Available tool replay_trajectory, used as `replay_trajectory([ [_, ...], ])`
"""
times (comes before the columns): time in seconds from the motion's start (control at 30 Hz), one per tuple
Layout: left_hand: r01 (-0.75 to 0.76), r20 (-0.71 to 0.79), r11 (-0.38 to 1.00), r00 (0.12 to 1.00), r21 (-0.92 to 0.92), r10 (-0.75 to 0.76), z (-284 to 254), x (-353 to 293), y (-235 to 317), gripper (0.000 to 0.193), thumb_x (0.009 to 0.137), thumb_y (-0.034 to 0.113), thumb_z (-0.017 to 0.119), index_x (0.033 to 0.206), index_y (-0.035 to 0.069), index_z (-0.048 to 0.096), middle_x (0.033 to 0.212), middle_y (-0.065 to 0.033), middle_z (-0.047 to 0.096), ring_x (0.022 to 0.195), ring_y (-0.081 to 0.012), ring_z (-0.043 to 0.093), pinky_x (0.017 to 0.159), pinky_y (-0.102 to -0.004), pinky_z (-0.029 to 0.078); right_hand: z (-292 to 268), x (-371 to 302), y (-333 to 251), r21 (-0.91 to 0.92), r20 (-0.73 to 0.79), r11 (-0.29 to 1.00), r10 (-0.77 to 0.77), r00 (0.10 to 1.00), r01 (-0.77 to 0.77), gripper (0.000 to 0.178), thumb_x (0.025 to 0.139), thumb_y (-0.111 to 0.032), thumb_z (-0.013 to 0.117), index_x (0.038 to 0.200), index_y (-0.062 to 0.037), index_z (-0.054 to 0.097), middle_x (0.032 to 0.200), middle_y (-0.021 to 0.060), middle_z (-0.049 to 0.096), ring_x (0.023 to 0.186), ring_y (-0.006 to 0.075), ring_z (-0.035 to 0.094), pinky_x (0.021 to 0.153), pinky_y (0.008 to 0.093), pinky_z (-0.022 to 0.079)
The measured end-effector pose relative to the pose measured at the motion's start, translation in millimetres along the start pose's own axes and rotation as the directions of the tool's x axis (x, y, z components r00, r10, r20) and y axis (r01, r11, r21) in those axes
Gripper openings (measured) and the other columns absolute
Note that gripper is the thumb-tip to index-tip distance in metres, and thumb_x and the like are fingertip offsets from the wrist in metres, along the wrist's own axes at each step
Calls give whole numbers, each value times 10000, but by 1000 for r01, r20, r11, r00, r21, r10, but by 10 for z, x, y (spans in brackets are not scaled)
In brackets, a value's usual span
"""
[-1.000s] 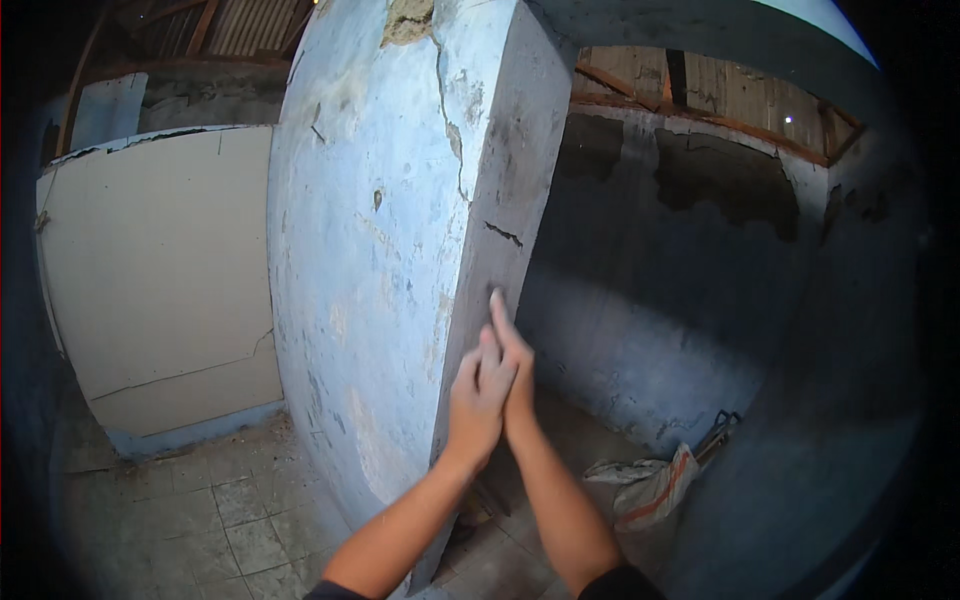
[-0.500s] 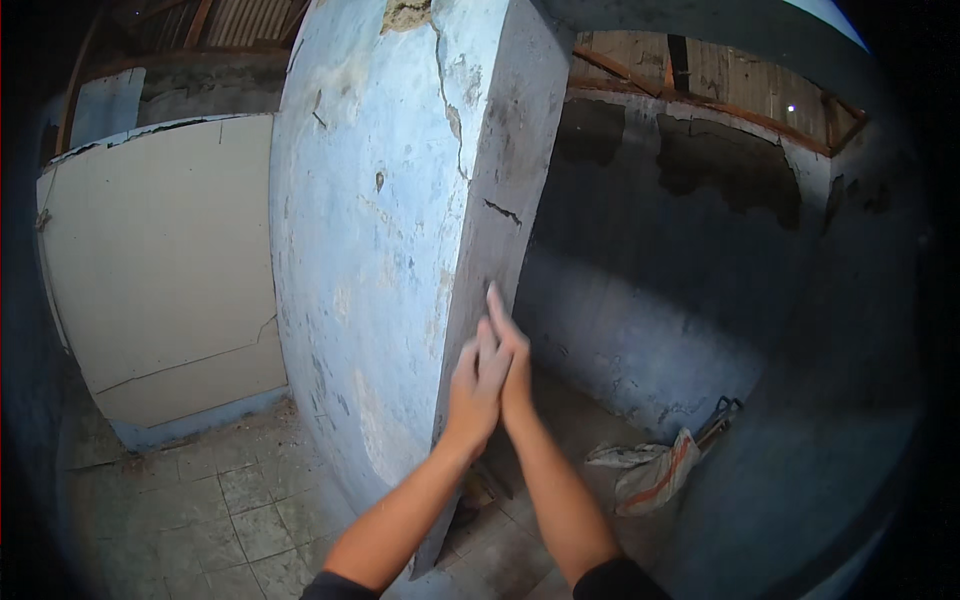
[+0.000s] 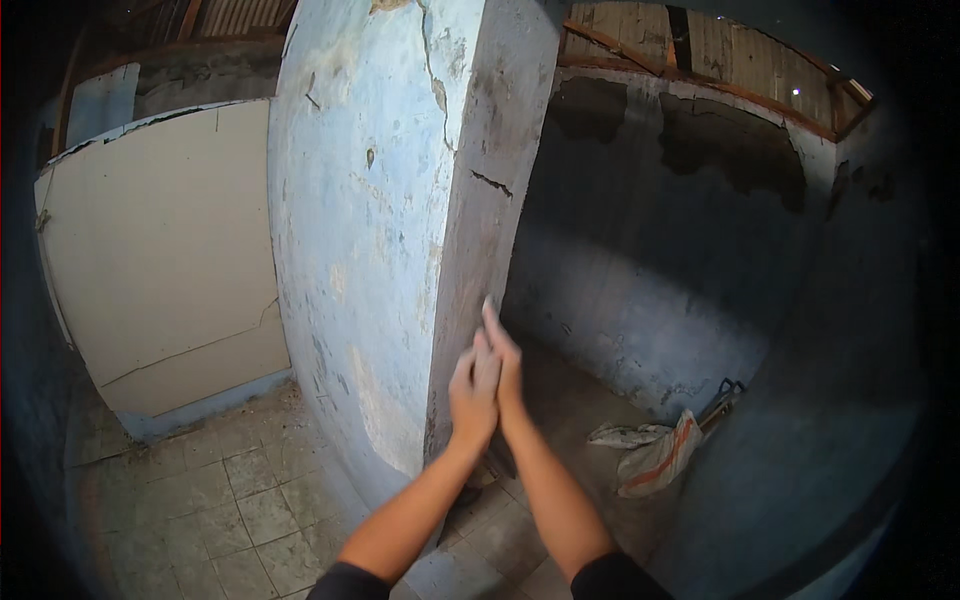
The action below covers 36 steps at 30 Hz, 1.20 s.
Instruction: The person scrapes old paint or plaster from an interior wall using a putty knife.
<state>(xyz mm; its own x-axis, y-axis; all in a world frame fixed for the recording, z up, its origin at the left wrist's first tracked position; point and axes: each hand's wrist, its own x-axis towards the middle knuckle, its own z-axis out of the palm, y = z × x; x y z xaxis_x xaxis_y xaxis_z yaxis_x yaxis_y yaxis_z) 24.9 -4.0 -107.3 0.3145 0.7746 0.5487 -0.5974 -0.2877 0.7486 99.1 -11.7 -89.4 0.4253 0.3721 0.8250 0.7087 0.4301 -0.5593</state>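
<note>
My left hand (image 3: 472, 388) and my right hand (image 3: 503, 352) are raised side by side, touching each other, at the corner of a thick blue-painted wall pier (image 3: 370, 230). The right hand's fingers point straight up and lie against the pier's grey, bare end face (image 3: 490, 200). My left hand rests against the right one, its back toward me and its fingers stretched upward. I see nothing held in either hand. The paint on the pier is cracked and flaking near the top.
A pale board panel (image 3: 160, 260) leans against the wall at left, above a worn tiled floor (image 3: 210, 500). Beyond the pier a dim room has stained walls, and a crumpled white sack with orange trim (image 3: 655, 455) lies on its floor. Roof timbers show above.
Both hands stay together at the pier's corner, nearly in the same spot. The view has drifted slightly, and the sack sits a little higher in the picture.
</note>
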Motion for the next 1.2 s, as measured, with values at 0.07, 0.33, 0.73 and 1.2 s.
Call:
replay_trajectory([
  [0.07, 194, -23, 981, 981, 21, -193, -334, -496, -233, 339, 1023, 283, 595, 1136, -32, 650, 1051, -109, 679, 980, -181, 618, 882, -330, 484, 116, -646, 251, -124, 4, 991, -44, 999, 44, 506, 1014, -71, 518, 1516, -131, 487, 1081, -93, 585, 777, 69, 460, 726, 221, 443],
  [0.33, 63, 13, 992, 998, -106, -62, 130, 482, 588, 302, 1027, 275, 607, 1072, -16, 669, 1013, -59, 659, 944, -131, 582, 847, -281, 469, 124, 578, -507, 111, 8, 987, 118, 993, -118, 517, 1018, -89, 529, 1528, -154, 471, 830, -89, 394, 687, 80, 379, 618, 218, 375],
  [0.73, 288, 10, 957, 958, -34, -288, -345, -381, -332, 305, 1031, 293, 612, 1065, -2, 681, 978, -37, 660, 912, -117, 587, 819, -263, 469, 182, -675, 210, -13, -73, 976, 217, 974, -218, 536, 1015, -75, 516, 1539, -174, 460, 806, -76, 393, 696, 83, 389, 628, 224, 379],
  [1.2, 533, -125, 842, 833, -82, -539, -730, -1045, -762, 249, 1025, 248, 611, 996, 15, 695, 936, -12, 642, 889, -110, 577, 827, -248, 470, 283, -1689, 476, -56, -8, 905, 421, 907, -421, 546, 1010, -51, 487, 1547, -137, 438, 816, -53, 394, 696, 92, 390, 629, 237, 389],
])
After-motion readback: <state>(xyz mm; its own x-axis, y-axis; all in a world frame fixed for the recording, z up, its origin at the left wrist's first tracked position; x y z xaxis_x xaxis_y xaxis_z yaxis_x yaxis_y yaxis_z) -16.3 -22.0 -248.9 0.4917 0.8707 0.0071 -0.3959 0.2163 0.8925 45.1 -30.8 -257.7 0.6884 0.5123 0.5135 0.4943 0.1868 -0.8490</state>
